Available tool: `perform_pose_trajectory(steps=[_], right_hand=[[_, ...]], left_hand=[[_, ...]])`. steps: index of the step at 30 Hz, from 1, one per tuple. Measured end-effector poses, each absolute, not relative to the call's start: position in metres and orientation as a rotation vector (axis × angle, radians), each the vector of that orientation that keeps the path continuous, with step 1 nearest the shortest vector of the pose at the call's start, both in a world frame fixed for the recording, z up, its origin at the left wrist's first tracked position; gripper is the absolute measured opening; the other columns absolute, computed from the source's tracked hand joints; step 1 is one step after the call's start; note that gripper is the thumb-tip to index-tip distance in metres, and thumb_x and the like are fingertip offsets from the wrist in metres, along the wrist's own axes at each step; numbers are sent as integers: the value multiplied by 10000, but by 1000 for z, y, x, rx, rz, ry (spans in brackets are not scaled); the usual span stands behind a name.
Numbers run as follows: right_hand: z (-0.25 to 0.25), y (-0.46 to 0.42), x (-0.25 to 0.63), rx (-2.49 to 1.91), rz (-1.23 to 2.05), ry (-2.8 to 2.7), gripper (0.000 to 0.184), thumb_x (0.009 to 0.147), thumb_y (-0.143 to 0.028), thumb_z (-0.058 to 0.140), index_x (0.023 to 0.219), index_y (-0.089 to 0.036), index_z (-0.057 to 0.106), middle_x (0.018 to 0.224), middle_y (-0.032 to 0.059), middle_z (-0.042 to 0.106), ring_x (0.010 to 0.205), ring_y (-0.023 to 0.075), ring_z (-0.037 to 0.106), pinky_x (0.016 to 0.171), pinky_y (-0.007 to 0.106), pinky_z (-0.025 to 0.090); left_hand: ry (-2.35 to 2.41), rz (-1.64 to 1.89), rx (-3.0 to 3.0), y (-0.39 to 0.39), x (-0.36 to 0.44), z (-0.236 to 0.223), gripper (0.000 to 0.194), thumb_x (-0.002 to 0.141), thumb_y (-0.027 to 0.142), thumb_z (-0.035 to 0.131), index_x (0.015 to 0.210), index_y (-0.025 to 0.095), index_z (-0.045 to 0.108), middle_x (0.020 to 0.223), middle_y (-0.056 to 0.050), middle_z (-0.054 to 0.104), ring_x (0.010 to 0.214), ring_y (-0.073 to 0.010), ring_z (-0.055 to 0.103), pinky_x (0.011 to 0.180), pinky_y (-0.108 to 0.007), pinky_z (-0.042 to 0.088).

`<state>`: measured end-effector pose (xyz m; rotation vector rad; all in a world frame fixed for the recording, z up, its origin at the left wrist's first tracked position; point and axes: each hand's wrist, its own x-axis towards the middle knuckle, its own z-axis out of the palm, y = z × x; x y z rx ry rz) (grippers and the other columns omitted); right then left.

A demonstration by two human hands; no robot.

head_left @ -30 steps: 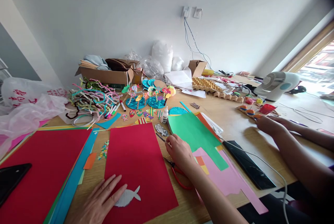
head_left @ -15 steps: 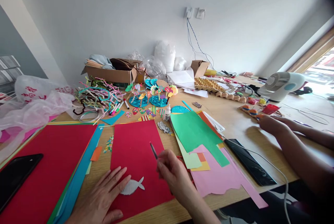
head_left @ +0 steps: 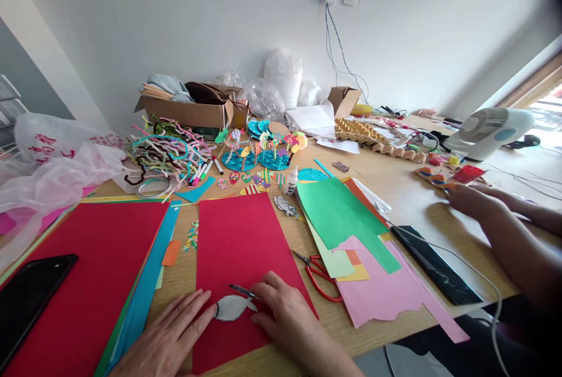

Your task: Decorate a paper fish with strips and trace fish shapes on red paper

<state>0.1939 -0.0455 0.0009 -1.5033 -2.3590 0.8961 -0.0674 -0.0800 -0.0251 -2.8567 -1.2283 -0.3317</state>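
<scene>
A sheet of red paper [head_left: 246, 242] lies before me with a small white fish cutout [head_left: 231, 308] near its lower part. My left hand [head_left: 175, 327] rests flat with fingers stretched, its fingertips touching the fish's left end. In my right hand [head_left: 281, 307] is a slim dark pen [head_left: 240, 290], gripped between thumb and fingers. The pen points left, just above the upper edge of the fish. Fingers of the right hand partly cover the tail. Red-handled scissors [head_left: 319, 276] lie on the table to the right of the red sheet.
Stacked coloured sheets [head_left: 100, 248] with a black phone [head_left: 37, 286] lie left. Green [head_left: 342, 207] and pink paper [head_left: 377, 295] lie right, beside a dark tablet-like slab [head_left: 434, 263]. A glue bottle [head_left: 290, 182] stands behind. Another person's arm [head_left: 504, 230] reaches in from the right.
My right hand has come down and left, bringing the pen from upright above the red paper to the fish. The scissors now show. My left hand stays at the fish; the view has shifted slightly.
</scene>
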Motion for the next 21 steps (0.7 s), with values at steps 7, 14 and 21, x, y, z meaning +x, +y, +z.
perform_pose_trajectory(steps=[7,14,21], right_hand=[[6,-39,188,-1529,832,-2496,132,822,-196,554,925,-231,630,922,-3,575,776,127,580,637,181,377],[3,-39,188,-1436,746,-2547,105,845,-208,531,886,-221,627,906,-1,573,762,124,575,619,186,374],[1,-41,184,-1399,678,-2591,74,814,-195,559,842,-203,626,889,8,593,763,137,586,611,195,377]], left_hand=[[-1267,-305,-2894,-77,-64,-28,882,734,249,598,1443,290,76,1393,-30,416,1201,-258,478,963,-337,437],[-1231,-388,-2720,-81,-55,-36,845,732,250,569,1446,216,119,1366,-62,456,1166,-251,514,925,-328,466],[-1295,-445,-2593,-88,-50,-59,745,761,254,552,1424,247,212,1359,-53,469,1163,-246,518,899,-326,488]])
